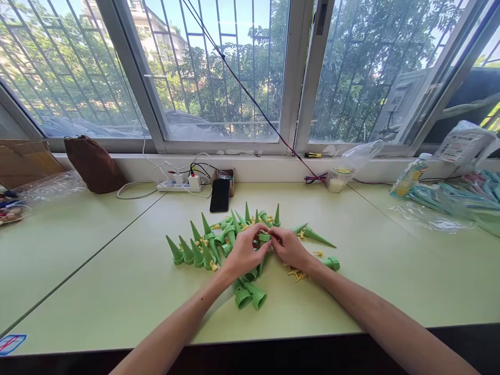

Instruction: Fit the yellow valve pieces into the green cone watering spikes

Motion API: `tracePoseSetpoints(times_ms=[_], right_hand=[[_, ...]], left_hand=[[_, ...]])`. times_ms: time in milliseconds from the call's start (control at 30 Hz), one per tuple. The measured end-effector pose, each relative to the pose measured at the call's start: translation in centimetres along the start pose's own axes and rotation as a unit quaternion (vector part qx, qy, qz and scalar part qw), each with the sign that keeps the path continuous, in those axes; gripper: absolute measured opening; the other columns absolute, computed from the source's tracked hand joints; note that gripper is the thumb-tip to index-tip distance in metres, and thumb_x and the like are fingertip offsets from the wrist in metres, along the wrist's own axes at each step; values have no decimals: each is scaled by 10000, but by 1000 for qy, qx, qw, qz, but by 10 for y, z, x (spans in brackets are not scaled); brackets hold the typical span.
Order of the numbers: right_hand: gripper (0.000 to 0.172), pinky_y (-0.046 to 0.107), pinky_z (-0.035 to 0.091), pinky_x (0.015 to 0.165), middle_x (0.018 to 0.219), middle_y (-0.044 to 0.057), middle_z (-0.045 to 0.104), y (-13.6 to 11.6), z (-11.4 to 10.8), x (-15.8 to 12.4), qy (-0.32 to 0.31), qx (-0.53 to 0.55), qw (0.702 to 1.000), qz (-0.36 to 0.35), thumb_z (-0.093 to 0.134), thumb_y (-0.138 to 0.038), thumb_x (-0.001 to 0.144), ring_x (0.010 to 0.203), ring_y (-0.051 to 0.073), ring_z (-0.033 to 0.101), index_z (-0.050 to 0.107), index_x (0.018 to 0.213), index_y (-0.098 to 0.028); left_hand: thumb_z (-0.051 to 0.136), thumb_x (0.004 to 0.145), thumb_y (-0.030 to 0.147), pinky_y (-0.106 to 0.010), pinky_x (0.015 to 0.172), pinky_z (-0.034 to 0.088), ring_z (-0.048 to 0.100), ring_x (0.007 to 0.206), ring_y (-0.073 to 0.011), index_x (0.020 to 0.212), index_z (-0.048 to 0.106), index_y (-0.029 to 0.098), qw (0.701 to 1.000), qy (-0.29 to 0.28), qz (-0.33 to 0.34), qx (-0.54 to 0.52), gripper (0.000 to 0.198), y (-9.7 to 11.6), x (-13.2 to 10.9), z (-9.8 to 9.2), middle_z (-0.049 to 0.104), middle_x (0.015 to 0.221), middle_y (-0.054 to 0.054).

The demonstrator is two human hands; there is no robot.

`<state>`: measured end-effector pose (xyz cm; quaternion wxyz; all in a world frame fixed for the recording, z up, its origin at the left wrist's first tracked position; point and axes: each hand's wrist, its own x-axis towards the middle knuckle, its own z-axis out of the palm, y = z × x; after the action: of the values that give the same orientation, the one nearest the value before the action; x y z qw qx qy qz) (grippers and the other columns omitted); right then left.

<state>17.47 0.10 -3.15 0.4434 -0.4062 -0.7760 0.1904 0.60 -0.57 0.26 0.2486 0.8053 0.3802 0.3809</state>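
Observation:
My left hand [249,250] is closed round a green plastic watering spike [264,237], its ribbed collar showing between thumb and fingers. Against the collar's right side, the fingers of my right hand [288,247] are pinched together; whatever they hold is hidden. Green spikes [197,255] stand upright in a row to the left, and more lie in a heap behind and below my hands. Two spikes [258,298] lie with their open ends toward me. Small yellow fittings [297,273] are scattered by my right wrist, near another green spike [332,263].
At the back lie a black phone [220,196], a small box [232,179] and a power strip [177,185] with cables. A brown bag [94,164] stands left. To the right are a jar [336,179], a bottle [410,174] and plastic packaging [433,216].

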Motion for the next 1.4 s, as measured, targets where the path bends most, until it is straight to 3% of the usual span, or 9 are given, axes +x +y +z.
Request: tracePoseSetpoints(times_ms=[300,667,1400], right_hand=[[199,247,373,622,729,16,611,-4,-2,1,-1,13,1000,-2,419,-83,865,643,150,502,585,803,-176],[177,241,334,578,651,-14,515,-2,-4,1,-15,1,1000,-1,408,-78,823,600,135,428,490,711,-189],[178,251,345,568,644,-3,528,-1,-3,0,-14,-6,1000,-7,413,-90,828,590,140,436,496,706,-190]], left_hand=[[597,823,194,-273,712,559,643,854,-175,1033,630,201,1000,-11,24,-2,212,1,-1,0,692,997,-46],[573,825,182,-296,736,560,642,906,-201,1033,638,196,999,-34,31,-4,218,2,-2,1,686,993,-59],[594,835,195,-272,705,551,637,859,-175,1037,637,203,999,-18,36,4,206,4,-2,0,682,994,-39]])
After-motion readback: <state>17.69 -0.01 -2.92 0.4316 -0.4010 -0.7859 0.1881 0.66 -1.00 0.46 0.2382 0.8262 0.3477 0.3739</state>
